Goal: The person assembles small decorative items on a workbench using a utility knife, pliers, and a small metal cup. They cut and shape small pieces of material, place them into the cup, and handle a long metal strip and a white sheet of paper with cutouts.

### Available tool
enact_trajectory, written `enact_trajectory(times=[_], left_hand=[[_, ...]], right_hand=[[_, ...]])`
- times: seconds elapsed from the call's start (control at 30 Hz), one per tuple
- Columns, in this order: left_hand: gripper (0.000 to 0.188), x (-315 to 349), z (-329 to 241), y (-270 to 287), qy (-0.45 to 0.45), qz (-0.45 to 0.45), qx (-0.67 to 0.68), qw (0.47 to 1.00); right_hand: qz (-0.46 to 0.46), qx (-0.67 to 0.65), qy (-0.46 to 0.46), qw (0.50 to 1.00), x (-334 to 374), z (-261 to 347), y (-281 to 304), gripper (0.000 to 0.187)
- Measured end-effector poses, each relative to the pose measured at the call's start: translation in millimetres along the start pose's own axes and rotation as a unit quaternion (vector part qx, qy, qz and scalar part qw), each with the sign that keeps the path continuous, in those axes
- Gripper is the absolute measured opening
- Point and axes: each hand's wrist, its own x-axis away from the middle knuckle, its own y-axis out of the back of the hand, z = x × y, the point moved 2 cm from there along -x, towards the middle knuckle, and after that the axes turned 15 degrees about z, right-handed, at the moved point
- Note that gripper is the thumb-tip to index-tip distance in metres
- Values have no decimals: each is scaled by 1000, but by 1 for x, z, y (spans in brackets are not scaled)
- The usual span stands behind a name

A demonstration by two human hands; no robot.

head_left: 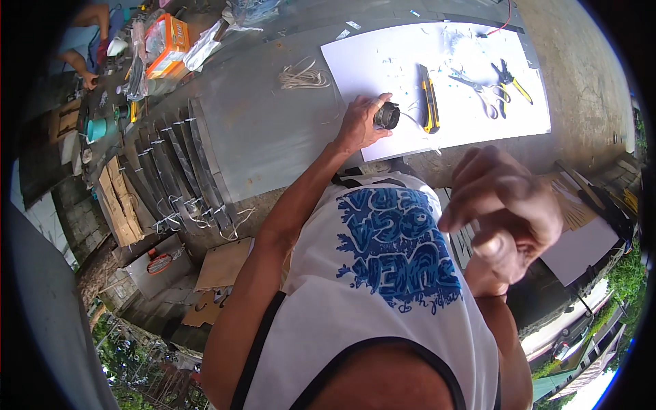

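My left hand grips a dark, short, round roll at the near left edge of a white sheet; thumb and fingers sit on either side of it. My right hand is raised close to the camera, its fingers loosely bent, with a gap between thumb and forefinger and nothing visible in it. Right of the roll, a yellow and black utility knife lies on the sheet. Farther right lie scissors and yellow-handled wire strippers or pliers.
A bundle of pale cord lies on the grey tabletop. Several dark strips tied with white ties line the left side. Beyond them are an orange box and a teal cup. Another person's hand shows at far left.
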Motion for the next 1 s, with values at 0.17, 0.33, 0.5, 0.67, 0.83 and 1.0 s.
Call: enact_trajectory(times=[0.17, 0.33, 0.5, 0.67, 0.83, 1.0], left_hand=[[79, 9, -8, 4, 15, -57, -6, 998], [78, 22, 2, 15, 47, -129, 7, 991], [77, 39, 1, 47, 73, -160, 129, 976], [73, 66, -29, 89, 37, -248, 30, 968], [71, 93, -42, 112, 15, -304, -10, 953], [74, 112, -50, 119, 23, -284, 9, 959]], right_hand=[[80, 91, -75, 990, 3, 81, -22, 12], [95, 141, -190, 967, -13, 106, -34, 20], [121, 24, 45, 991, -34, 73, -37, 19], [-1, 257, -83, 963, -41, -25, -23, 26], [209, 394, -252, 859, 13, -100, -59, 66], [263, 517, -169, 797, 11, -134, -75, 71]])
